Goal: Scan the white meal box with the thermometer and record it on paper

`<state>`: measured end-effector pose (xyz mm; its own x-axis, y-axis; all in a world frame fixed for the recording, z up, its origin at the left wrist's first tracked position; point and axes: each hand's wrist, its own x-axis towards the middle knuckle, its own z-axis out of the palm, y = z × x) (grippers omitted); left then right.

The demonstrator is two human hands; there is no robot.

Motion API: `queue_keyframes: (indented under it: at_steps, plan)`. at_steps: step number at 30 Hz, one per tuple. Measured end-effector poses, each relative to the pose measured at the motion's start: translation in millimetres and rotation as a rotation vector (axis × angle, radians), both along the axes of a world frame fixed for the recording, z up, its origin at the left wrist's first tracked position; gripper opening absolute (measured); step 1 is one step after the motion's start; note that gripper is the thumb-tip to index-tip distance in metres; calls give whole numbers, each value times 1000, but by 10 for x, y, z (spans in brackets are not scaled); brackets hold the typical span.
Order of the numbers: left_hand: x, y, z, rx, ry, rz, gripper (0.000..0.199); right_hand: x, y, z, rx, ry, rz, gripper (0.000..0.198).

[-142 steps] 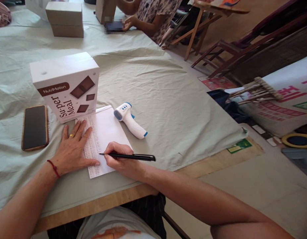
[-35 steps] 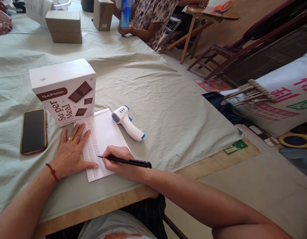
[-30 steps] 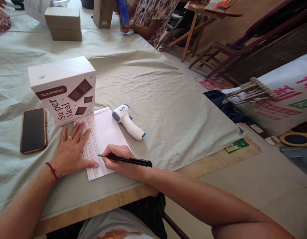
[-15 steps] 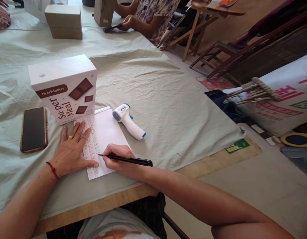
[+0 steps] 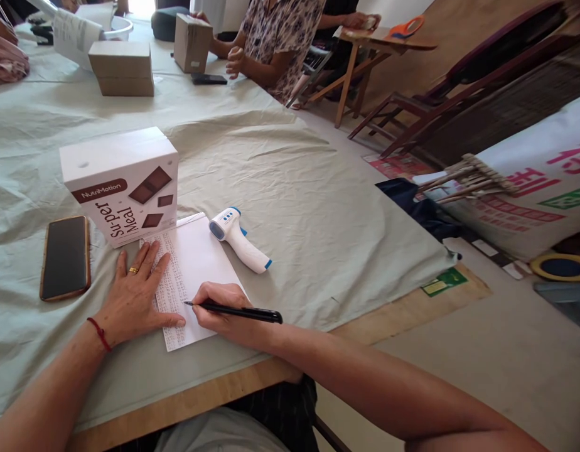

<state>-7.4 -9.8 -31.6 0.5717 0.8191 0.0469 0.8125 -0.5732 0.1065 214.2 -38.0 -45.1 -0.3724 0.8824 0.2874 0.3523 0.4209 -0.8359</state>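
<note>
My left hand (image 5: 139, 298) lies flat with fingers spread over the left side of a white sheet of paper (image 5: 208, 260). Rows of small handwriting run along the paper's left part. My right hand (image 5: 224, 311) grips a black pen (image 5: 245, 310), its tip touching the paper just right of the written rows. Behind the paper stands a white NutriMotion box (image 5: 120, 188) with brown bars printed on it. A white and blue infrared thermometer (image 5: 240, 238) lies to the right of the paper. Left of my left hand rests a dark-screened phone (image 5: 65, 257) in a brown case.
A pale cloth (image 5: 290, 220) covers the table, creased in places. Two cardboard boxes, one (image 5: 121, 69) nearer and one (image 5: 192, 44) farther, stand at the back. A person in a flowered shirt (image 5: 283, 37) sits beyond, near a black phone (image 5: 209, 79). Chairs and a printed sack (image 5: 530, 182) are at right.
The view has tilted up a little, so things sit lower. The person across has let go of the black phone, which now lies on the table. My hands keep their places on the paper.
</note>
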Motion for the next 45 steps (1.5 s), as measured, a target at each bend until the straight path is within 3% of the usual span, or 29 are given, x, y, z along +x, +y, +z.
queue_keyframes:
  at_steps: [9, 32, 45]
  plan:
    - [28, 15, 58, -59, 40, 7, 115, 17, -12, 39, 13, 13, 5, 12]
    - [22, 13, 46, -45, 7, -5, 114, 41, 0, 24, -69, 31, -26, 11]
    - [20, 17, 52, -59, 23, -2, 113, 37, -2, 23, -20, -2, -12, 12]
